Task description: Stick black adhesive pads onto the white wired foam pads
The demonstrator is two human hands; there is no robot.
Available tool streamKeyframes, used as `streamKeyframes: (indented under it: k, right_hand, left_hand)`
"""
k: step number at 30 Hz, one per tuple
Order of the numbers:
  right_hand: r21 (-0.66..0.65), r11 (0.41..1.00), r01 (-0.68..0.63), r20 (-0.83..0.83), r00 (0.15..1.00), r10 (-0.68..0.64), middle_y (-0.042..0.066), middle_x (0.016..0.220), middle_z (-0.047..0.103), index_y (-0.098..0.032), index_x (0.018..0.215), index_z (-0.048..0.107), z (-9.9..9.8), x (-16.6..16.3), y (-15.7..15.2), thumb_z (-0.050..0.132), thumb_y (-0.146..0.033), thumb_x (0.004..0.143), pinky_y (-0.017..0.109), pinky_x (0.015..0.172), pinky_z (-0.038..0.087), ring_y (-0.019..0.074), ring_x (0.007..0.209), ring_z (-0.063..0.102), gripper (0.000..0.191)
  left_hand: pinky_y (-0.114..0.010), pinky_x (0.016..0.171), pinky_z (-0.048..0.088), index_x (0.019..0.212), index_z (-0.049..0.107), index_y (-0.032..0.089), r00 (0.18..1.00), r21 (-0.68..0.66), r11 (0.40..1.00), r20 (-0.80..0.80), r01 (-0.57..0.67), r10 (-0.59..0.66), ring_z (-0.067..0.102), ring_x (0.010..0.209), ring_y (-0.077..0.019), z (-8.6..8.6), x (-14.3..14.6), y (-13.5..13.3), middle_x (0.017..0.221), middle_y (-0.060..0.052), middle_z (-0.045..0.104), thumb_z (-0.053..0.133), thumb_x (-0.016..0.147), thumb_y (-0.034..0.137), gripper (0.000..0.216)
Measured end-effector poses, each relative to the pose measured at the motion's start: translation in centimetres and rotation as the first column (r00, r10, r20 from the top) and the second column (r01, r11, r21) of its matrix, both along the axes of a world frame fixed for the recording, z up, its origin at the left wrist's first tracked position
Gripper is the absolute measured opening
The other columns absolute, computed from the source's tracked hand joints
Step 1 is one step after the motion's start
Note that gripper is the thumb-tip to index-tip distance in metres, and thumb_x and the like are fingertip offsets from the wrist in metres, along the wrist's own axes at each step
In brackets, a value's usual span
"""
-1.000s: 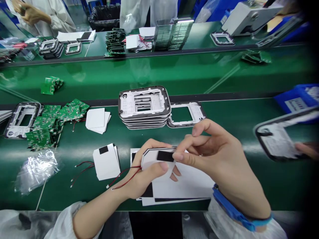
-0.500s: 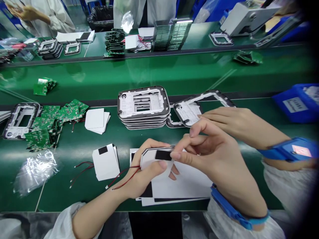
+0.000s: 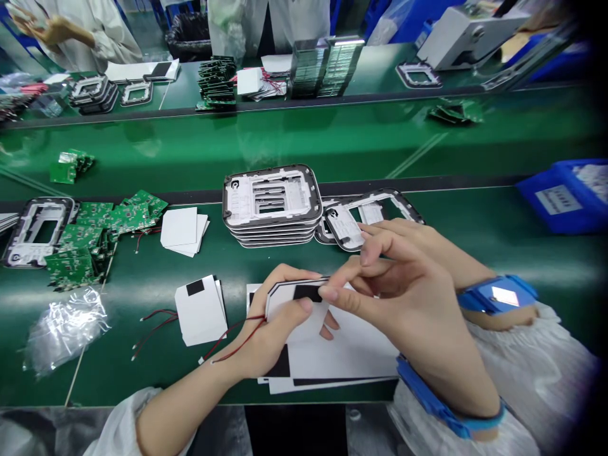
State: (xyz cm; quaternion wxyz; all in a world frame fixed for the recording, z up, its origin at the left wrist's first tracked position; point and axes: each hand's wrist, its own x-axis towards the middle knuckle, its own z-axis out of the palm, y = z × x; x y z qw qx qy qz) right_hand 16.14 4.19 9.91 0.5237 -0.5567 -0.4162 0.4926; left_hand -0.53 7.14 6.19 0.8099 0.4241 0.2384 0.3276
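My left hand (image 3: 266, 335) is closed round a thin white panel (image 3: 280, 307) with a dark edge and trailing red and black wires. Its thumb presses near a black rectangular patch (image 3: 306, 292) at the panel's top. Thumb and forefinger of my right hand (image 3: 399, 297) pinch the panel's upper right corner, at the end of that patch; the exact contact is partly hidden by the fingertips. Beneath both hands lie larger white sheets (image 3: 351, 354) with black areas. Similar white panels (image 3: 202, 313) with wires rest to the left.
A co-worker's hand (image 3: 418, 237) reaches in from the right and touches a plastic frame (image 3: 344, 228). Beside it stands a stack of frames (image 3: 273, 202). Green circuit boards (image 3: 78, 247), a clear plastic bag (image 3: 66, 329) and a blue bin (image 3: 565, 196) are also on the bench.
The co-worker's hand and the frame under it have shifted left and toward me, and the forearm has come closer to mine. My own hands keep nearly the same hold on the panel.
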Motion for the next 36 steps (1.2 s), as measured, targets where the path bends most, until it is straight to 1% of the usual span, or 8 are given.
streamKeyframes:
  k: [10, 16, 20, 23, 28, 32, 34, 36]
  right_hand:
    - [0.023, 0.994, 0.105, 0.092, 0.99, -0.107, -0.003, 0.064, 0.071, -0.029, 0.073, 0.04, 0.1, -0.8, 0.3, 0.084, -0.023, 0.068, 0.029, 0.034, 0.037, 0.0132, 0.043, 0.037, 0.044]
    - [0.087, 0.988, 0.129, 0.184, 0.972, -0.143, -0.003, 0.068, 0.067, -0.028, 0.074, 0.043, -0.6, -1.6, 0.2, 0.079, -0.021, 0.072, 0.027, 0.038, 0.038, 0.0129, 0.048, 0.037, 0.037]
    - [0.105, 0.975, 0.195, 0.305, 0.927, -0.218, -0.006, 0.06, 0.049, -0.025, 0.072, 0.044, -2.2, -1.4, 1.2, 0.083, -0.026, 0.067, 0.024, 0.039, 0.035, 0.0103, 0.049, 0.038, 0.039]
    - [0.104, 0.98, 0.171, 0.298, 0.935, -0.194, -0.009, 0.058, 0.033, -0.024, 0.07, 0.044, -3.3, -1.0, 2.3, 0.083, -0.033, 0.067, 0.023, 0.041, 0.033, 0.0083, 0.048, 0.036, 0.041]
    - [0.066, 0.996, 0.06, 0.148, 0.987, -0.069, -0.004, 0.074, 0.051, -0.024, 0.086, 0.055, -3.0, -1.5, 2.8, 0.084, -0.037, 0.065, 0.024, 0.05, 0.043, 0.0113, 0.06, 0.048, 0.039]
    - [-0.028, 1.0, 0.006, 0.054, 0.999, -0.004, -0.002, 0.076, 0.058, -0.023, 0.094, 0.06, -3.3, -1.9, 3.0, 0.084, -0.044, 0.061, 0.026, 0.044, 0.048, 0.0149, 0.06, 0.054, 0.046]
    - [-0.025, 1.0, 0.004, 0.08, 0.997, -0.002, -0.001, 0.072, 0.06, -0.02, 0.092, 0.064, -4.0, -1.8, 3.4, 0.086, -0.046, 0.056, 0.027, 0.043, 0.049, 0.0145, 0.055, 0.054, 0.05]
    - [0.015, 1.0, 0.027, 0.154, 0.988, -0.029, 0.001, 0.07, 0.063, -0.017, 0.085, 0.068, -4.8, -1.6, 3.8, 0.085, -0.046, 0.058, 0.029, 0.046, 0.05, 0.0144, 0.053, 0.054, 0.042]
  left_hand:
    - [-0.028, 0.073, 0.051, 0.109, 0.057, 0.028, 0.999, 0.043, 0.999, -0.037, -0.012, 0.014, 0.066, 0.073, -0.0143, -0.1, 0.0, 0.2, 0.079, 0.003, 0.07, 0.053, 0.094, 0.026, 0.015]
    - [-0.027, 0.08, 0.046, 0.105, 0.063, 0.027, 0.946, 0.225, 0.962, -0.248, -0.154, 0.209, 0.06, 0.089, -0.0158, -0.8, -0.1, 0.2, 0.1, 0.001, 0.066, 0.058, 0.09, 0.031, 0.016]
    - [-0.028, 0.071, 0.05, 0.106, 0.061, 0.026, 0.951, 0.164, 0.968, -0.215, -0.191, 0.224, 0.063, 0.078, -0.0156, -1.2, 0.0, 0.8, 0.094, 0.001, 0.066, 0.059, 0.089, 0.033, 0.018]
    - [-0.028, 0.068, 0.052, 0.104, 0.061, 0.025, 0.958, 0.158, 0.965, -0.165, -0.21, 0.235, 0.065, 0.079, -0.0167, -1.2, 0.1, 1.6, 0.091, 0.0, 0.067, 0.061, 0.088, 0.032, 0.017]
    - [-0.027, 0.078, 0.052, 0.103, 0.063, 0.022, 0.941, 0.351, 0.918, -0.21, -0.182, 0.267, 0.063, 0.092, -0.0167, -1.2, 0.2, 2.4, 0.101, -0.002, 0.066, 0.061, 0.088, 0.032, 0.017]
    - [-0.029, 0.084, 0.05, 0.104, 0.062, 0.021, 0.928, 0.382, 0.894, -0.187, -0.233, 0.321, 0.061, 0.099, -0.0182, -1.6, 0.2, 2.4, 0.106, -0.004, 0.066, 0.062, 0.087, 0.032, 0.02]
    - [-0.03, 0.085, 0.049, 0.105, 0.061, 0.021, 0.933, 0.385, 0.893, -0.17, -0.234, 0.317, 0.061, 0.099, -0.0188, -1.9, 0.1, 2.5, 0.107, -0.004, 0.065, 0.064, 0.084, 0.03, 0.022]
    - [-0.031, 0.086, 0.048, 0.107, 0.059, 0.021, 0.935, 0.39, 0.892, -0.17, -0.226, 0.312, 0.061, 0.097, -0.019, -2.2, -0.2, 2.7, 0.107, -0.004, 0.063, 0.067, 0.08, 0.024, 0.029]
